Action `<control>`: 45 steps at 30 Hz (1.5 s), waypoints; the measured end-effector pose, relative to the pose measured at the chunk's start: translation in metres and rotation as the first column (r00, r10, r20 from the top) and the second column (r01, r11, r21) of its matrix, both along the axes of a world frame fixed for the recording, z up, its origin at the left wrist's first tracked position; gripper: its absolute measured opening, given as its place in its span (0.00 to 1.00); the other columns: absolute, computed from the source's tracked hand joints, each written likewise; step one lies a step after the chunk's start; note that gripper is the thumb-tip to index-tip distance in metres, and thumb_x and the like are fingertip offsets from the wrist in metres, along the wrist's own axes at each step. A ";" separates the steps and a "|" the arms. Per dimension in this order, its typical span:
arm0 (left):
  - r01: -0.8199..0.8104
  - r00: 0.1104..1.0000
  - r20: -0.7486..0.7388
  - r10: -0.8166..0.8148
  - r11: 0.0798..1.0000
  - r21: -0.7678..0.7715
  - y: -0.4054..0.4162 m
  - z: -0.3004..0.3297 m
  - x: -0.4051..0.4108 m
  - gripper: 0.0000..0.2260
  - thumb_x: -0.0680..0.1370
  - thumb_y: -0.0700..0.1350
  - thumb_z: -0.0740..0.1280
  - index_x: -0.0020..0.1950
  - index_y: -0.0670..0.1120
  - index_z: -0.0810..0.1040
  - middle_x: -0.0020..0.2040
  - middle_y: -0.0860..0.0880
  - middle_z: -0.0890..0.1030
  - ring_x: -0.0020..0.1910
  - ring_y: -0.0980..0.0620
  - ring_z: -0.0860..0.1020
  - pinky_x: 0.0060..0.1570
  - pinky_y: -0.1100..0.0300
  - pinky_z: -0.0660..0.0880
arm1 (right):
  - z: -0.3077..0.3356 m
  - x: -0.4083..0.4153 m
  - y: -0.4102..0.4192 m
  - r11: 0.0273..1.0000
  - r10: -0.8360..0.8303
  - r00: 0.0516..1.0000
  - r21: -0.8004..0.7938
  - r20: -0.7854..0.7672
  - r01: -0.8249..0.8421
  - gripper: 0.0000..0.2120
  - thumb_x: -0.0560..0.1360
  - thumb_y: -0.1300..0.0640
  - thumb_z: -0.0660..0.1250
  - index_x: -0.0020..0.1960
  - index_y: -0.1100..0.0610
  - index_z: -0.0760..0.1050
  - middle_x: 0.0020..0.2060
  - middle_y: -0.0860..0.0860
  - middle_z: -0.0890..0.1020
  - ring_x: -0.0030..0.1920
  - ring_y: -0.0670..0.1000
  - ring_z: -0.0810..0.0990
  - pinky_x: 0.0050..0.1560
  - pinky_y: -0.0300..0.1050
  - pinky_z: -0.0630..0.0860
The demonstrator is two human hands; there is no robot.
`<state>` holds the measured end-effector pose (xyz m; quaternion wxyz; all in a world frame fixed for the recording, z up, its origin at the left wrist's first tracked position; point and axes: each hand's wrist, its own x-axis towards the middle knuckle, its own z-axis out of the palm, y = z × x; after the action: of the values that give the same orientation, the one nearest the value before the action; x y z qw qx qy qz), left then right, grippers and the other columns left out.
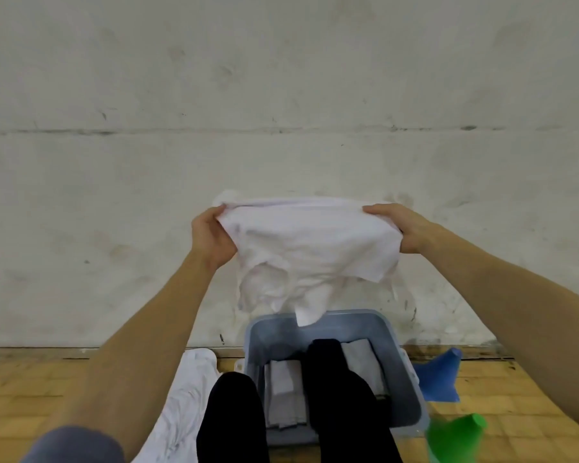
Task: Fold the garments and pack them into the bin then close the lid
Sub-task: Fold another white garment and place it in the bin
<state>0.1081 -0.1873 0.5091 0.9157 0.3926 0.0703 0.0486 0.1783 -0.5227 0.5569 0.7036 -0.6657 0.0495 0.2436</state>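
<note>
Up against a scuffed wall (281,78), over an open grey bin (411,389) of folded garments — white garment (308,248) stretched left to right, hem drooping toward bin. Gripped at either end by left hand (213,238) and right hand (401,228).

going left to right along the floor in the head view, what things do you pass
white garment on the floor → grey bin → blue cloth → green object, blurred at the bottom edge
</note>
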 end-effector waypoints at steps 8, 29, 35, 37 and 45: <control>0.177 0.974 -0.153 -0.165 0.982 0.069 -0.025 -0.014 -0.003 0.24 0.80 0.53 0.61 0.71 0.39 0.71 0.59 0.40 0.81 0.55 0.42 0.82 0.59 0.48 0.74 | -0.006 0.003 -0.007 0.988 0.071 0.997 -0.135 -0.009 -0.071 0.14 0.73 0.54 0.72 0.57 0.56 0.78 0.46 0.57 0.83 0.45 0.59 0.82 0.46 0.53 0.79; -0.109 0.905 -0.319 0.281 0.879 0.465 0.015 -0.016 0.027 0.15 0.82 0.48 0.60 0.63 0.40 0.75 0.56 0.44 0.81 0.53 0.44 0.79 0.47 0.54 0.76 | -0.025 0.011 -0.035 0.934 -0.164 0.976 -0.342 -0.144 0.106 0.17 0.71 0.57 0.75 0.59 0.59 0.79 0.56 0.55 0.82 0.55 0.57 0.80 0.59 0.52 0.76; -0.245 0.876 -0.254 0.409 0.832 0.497 0.019 0.012 0.024 0.08 0.80 0.46 0.61 0.49 0.43 0.76 0.48 0.45 0.78 0.45 0.45 0.77 0.49 0.52 0.76 | -0.033 0.002 -0.041 0.967 -0.102 0.982 -0.249 -0.159 0.060 0.07 0.74 0.67 0.69 0.51 0.63 0.75 0.57 0.58 0.79 0.52 0.59 0.79 0.59 0.54 0.75; -0.270 0.872 -0.236 0.430 0.823 0.499 0.022 0.019 0.023 0.08 0.80 0.46 0.61 0.50 0.43 0.76 0.49 0.45 0.78 0.46 0.45 0.77 0.49 0.52 0.76 | -0.027 0.008 -0.041 0.980 -0.148 0.985 -0.146 -0.094 0.133 0.06 0.75 0.69 0.67 0.51 0.65 0.74 0.54 0.60 0.79 0.49 0.58 0.80 0.57 0.54 0.76; -0.329 0.857 -0.192 0.478 0.796 0.508 0.027 0.029 0.012 0.08 0.81 0.45 0.61 0.44 0.45 0.75 0.46 0.47 0.80 0.47 0.46 0.78 0.53 0.52 0.77 | -0.031 0.005 -0.033 0.985 -0.174 0.985 -0.001 -0.023 0.174 0.14 0.76 0.63 0.69 0.60 0.59 0.73 0.53 0.56 0.79 0.46 0.55 0.79 0.45 0.51 0.77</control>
<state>0.1204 -0.1606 0.5379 0.7417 0.5749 0.2831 0.1979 0.1833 -0.5552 0.5255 0.7219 -0.6556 0.1152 0.1889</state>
